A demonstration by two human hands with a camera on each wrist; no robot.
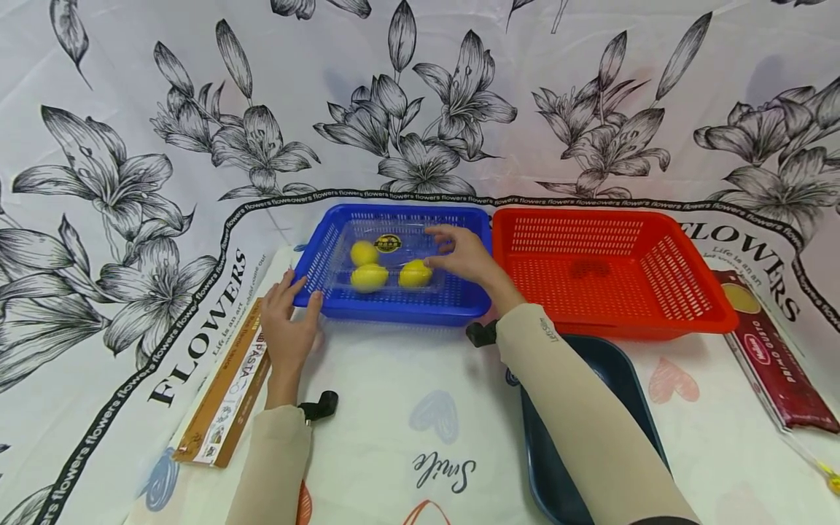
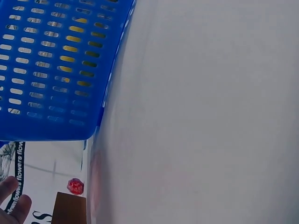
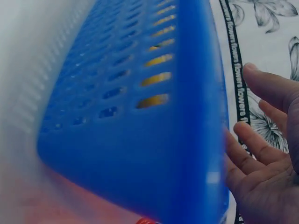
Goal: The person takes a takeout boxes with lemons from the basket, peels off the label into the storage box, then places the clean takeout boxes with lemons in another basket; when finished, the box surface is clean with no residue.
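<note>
- Both hands are at the blue basket (image 1: 394, 306): the left hand (image 1: 289, 328) rests against its front left corner, fingers straight and lying along the rim, gripping nothing.
- Over the basket's right side hovers the right hand (image 1: 462, 255), fingers relaxed and spread, holding nothing; from the right wrist view its palm (image 3: 266, 186) is open just beside the basket wall.
- Inside the basket lies a clear plastic box (image 1: 394, 255) with a round dark label, and three lemons (image 1: 369, 276) show through it.
- Just to the right, a red basket (image 1: 610, 270) stands touching the blue one.
- Near the right forearm a dark blue tray (image 1: 623, 364) lies on the surface (image 1: 407, 437), which is covered by a white cloth with printed flowers.
- Beside the left hand lies a brown pasta box (image 1: 226, 397); a dark red pasta packet (image 1: 774, 357) lies right of the red basket.
</note>
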